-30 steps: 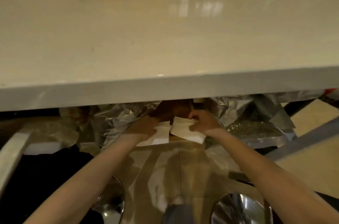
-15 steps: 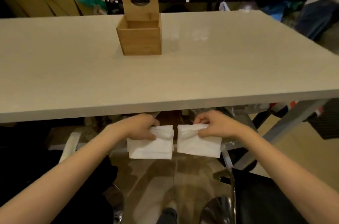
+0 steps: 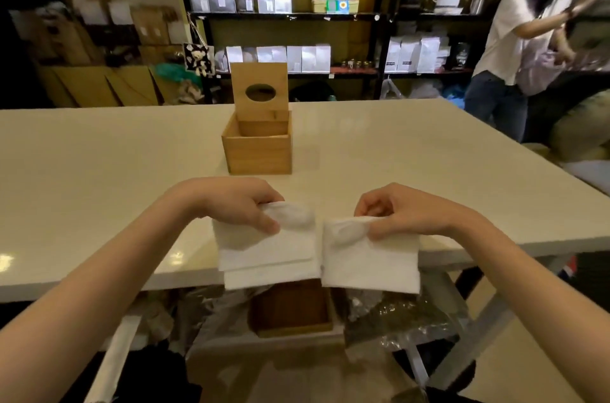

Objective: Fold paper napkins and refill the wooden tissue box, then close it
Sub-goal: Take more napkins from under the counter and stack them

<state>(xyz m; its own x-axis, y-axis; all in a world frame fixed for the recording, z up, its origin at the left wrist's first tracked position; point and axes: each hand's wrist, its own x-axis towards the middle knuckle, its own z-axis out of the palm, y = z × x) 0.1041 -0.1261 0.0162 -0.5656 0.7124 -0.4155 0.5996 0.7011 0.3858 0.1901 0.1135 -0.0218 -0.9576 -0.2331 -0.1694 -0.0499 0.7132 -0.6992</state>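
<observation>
The wooden tissue box (image 3: 258, 152) stands on the white table (image 3: 99, 171), its lid (image 3: 259, 92) with an oval hole raised upright at the back. Nothing shows inside the box from here. My left hand (image 3: 237, 204) pinches a stack of white folded napkins (image 3: 264, 254) by its top edge, above the table's near edge. My right hand (image 3: 402, 211) pinches a second stack of napkins (image 3: 369, 264) the same way, just right of the first. The two stacks hang side by side, nearly touching.
Below the table sit a dark wooden tray (image 3: 290, 313) and crinkled foil bags (image 3: 396, 320). A person (image 3: 508, 49) stands at the far right by black shelves (image 3: 297, 16) of white pouches. Cardboard boxes (image 3: 99, 82) are stacked at the back left.
Both hands have risen with the napkin stacks from under the table to above its near edge. The view has tilted up, bringing the box and shelves into sight.
</observation>
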